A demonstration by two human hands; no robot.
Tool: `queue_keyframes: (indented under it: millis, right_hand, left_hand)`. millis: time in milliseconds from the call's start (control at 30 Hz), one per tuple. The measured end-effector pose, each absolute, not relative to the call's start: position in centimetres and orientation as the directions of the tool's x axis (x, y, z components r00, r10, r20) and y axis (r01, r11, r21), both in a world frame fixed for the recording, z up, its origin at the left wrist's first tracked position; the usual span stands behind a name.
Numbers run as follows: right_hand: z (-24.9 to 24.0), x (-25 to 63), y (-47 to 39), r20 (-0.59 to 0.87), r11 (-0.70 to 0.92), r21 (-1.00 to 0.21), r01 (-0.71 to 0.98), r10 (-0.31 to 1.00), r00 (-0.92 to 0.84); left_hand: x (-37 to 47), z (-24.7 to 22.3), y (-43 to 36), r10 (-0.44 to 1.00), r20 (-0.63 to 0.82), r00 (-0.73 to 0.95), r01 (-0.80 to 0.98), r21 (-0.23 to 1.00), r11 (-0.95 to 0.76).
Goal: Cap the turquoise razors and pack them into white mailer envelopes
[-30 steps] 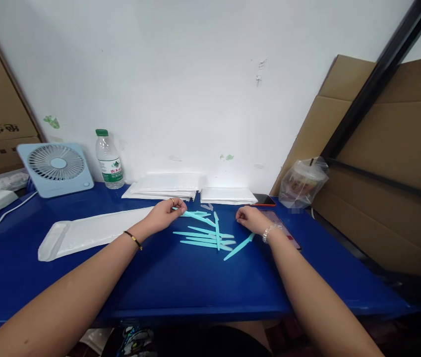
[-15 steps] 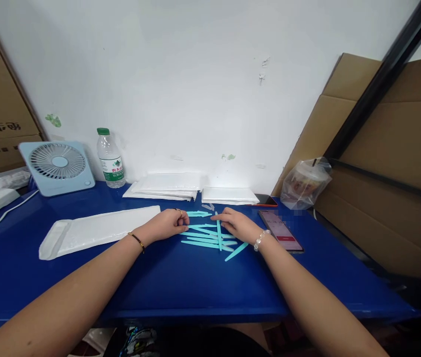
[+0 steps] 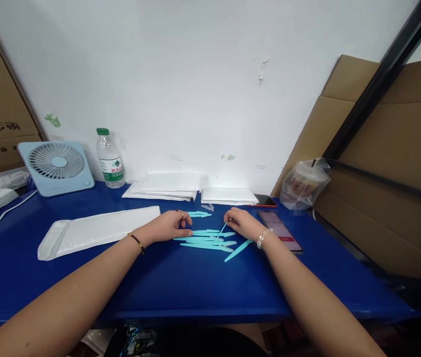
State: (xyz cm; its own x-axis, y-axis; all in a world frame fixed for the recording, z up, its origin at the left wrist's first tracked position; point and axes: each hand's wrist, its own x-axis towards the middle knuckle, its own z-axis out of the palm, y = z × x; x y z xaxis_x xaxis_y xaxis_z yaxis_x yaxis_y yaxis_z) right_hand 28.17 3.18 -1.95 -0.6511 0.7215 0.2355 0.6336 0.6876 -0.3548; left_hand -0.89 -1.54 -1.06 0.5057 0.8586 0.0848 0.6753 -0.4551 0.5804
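My right hand (image 3: 243, 222) pinches a slim turquoise eyebrow razor (image 3: 221, 231) by its upper end. The razor slants down to the left over a row of similar turquoise razors (image 3: 205, 245) lying side by side on the blue table. At the left end of this row is my left hand (image 3: 173, 226), its thumb touching or close to the nearest razors and its fingers apart from the thumb. Another razor pair or stack (image 3: 200, 214) lies just beyond the left fingers. One razor (image 3: 237, 251) rests diagonally below my right hand.
A long white padded envelope (image 3: 98, 233) lies left of my left hand. White envelope stacks (image 3: 165, 186) line the wall. A phone (image 3: 280, 230) lies right, before a bagged drink cup (image 3: 305, 183). A bottle (image 3: 109, 161) and blue fan (image 3: 57, 166) stand at the back left.
My right hand has taken hold of the razor that lay across the row and tilted it up. My left thumb has moved slightly toward me and right, and the row's upper razors have shifted closer together.
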Motion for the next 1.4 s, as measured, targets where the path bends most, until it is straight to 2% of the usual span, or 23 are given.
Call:
queue_keyframes:
  millis: [167, 367, 667, 833, 933, 1067, 1200, 1300, 1400]
  right_hand:
    - [-2.0, 26.7, 2.6, 0.322, 0.660, -0.429, 0.617, 0.750, -0.578]
    - [-1.8, 24.0, 1.0, 0.434, 0.655, -0.465, 0.595, 0.755, -0.492]
    - [-1.8, 23.6, 0.8, 0.452, 0.639, -0.387, 0.664, 0.760, -0.468]
    - [-1.8, 23.0, 0.4, 0.452, 0.656, -0.320, 0.683, 0.740, -0.499]
    - [-1.8, 22.7, 0.2, 0.447, 0.680, -0.331, 0.654, 0.723, -0.527]
    - [-1.6, 23.9, 0.9, 0.460, 0.637, -0.486, 0.598, 0.768, -0.445]
    - [-1.5, 26.2, 2.5, 0.428, 0.499, -0.735, 0.459, 0.867, -0.257]
    - [-1.5, 27.1, 3.1, 0.314, 0.383, -0.891, 0.244, 0.907, -0.280]
    - [-1.5, 26.9, 2.8, 0.242, 0.293, -0.952, 0.087, 0.897, -0.370]
  left_hand:
    - [-0.5, -1.0, -1.7, 0.904, 0.139, 0.404, 0.689, 0.604, -0.400]
    - [1.1, -0.7, -2.2, 0.903, 0.184, 0.387, 0.683, 0.601, -0.415]
    - [1.9, 0.0, -3.0, 0.884, 0.251, 0.395, 0.638, 0.617, -0.461]
    - [2.9, 0.2, -3.5, 0.851, 0.285, 0.442, 0.682, 0.509, -0.525]
    - [3.3, -0.2, -3.2, 0.840, 0.338, 0.424, 0.685, 0.487, -0.542]
    - [2.1, -0.7, -2.0, 0.908, 0.314, 0.276, 0.687, 0.597, -0.415]
    - [0.4, -0.9, -0.9, 0.954, 0.266, 0.137, 0.616, 0.732, -0.292]
    - [-0.1, -0.9, -0.7, 0.957, 0.267, 0.114, 0.547, 0.787, -0.285]
    - [0.0, -0.9, -0.8, 0.958, 0.253, 0.134, 0.522, 0.804, -0.285]
